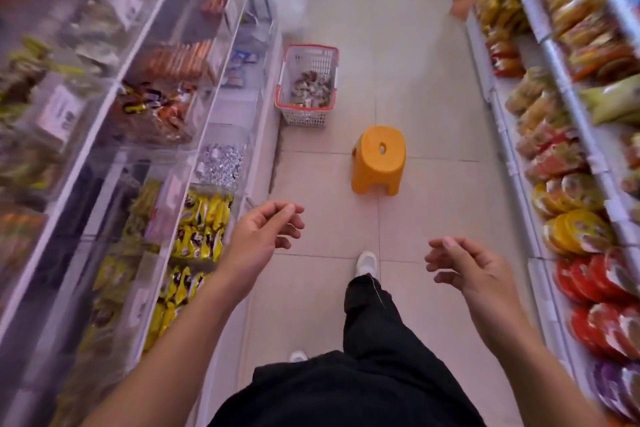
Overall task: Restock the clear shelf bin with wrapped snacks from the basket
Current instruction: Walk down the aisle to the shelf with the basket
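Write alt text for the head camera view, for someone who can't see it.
A person walks down a shop aisle with the left hand and right hand raised and empty, toward a basket of wrapped snacks on the floor beside an orange stool. Clear shelf bins of sweets line the left; packaged snacks fill the right shelves.

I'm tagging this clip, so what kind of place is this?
Most likely a small shop's snack aisle: clear shelf bins of wrapped sweets on one side, racks of packaged snacks on the other, and a shopping basket on the tiled floor.
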A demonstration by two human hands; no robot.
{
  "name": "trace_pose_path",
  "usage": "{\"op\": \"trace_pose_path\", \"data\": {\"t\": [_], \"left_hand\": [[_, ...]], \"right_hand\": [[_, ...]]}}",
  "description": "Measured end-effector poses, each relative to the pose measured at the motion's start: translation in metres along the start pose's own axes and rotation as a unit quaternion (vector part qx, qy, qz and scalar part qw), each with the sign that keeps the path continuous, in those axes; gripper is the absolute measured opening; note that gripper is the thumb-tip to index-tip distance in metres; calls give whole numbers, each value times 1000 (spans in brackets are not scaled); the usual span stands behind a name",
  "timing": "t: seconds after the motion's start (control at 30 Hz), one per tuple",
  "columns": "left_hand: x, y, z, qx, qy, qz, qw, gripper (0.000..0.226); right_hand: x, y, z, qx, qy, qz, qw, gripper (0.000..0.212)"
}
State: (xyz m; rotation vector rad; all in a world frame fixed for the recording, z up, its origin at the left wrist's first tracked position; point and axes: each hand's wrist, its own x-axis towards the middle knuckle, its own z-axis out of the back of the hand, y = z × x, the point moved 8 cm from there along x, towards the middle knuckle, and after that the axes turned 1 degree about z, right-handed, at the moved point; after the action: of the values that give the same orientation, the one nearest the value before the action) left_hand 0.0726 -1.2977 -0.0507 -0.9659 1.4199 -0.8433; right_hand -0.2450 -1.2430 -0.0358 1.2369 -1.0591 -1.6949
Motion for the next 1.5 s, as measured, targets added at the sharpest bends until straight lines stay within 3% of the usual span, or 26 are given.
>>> {"op": "trace_pose_path", "data": {"t": [0.13,0.27,0.57,0.77,1.1,1.37,1.5], "left_hand": [[80,-28,-25,6,-5,2,1000,25],[136,-69,-24,6,-32,-3,999,17],[260,-109,46,-54,-143,2,988,21],[386,-149,86,-68,-145,13,987,20],[564,-262,64,-34,-35,-3,999,18],[671,-281,41,-8,-39,27,999,18],[702,-295,53,-11,-91,33,995,19]], "right_hand": [[101,28,-6,-4,30,6,1000,25],[192,81,-27,1,89,23,996,26],[371,166,-152,-38,214,37,975,21],[479,204,-218,-59,195,19,979,22],[592,260,-205,-43,88,-13,995,24],[700,267,-230,-39,95,-34,994,23],[764,289,-260,-64,165,-44,983,23]]}}
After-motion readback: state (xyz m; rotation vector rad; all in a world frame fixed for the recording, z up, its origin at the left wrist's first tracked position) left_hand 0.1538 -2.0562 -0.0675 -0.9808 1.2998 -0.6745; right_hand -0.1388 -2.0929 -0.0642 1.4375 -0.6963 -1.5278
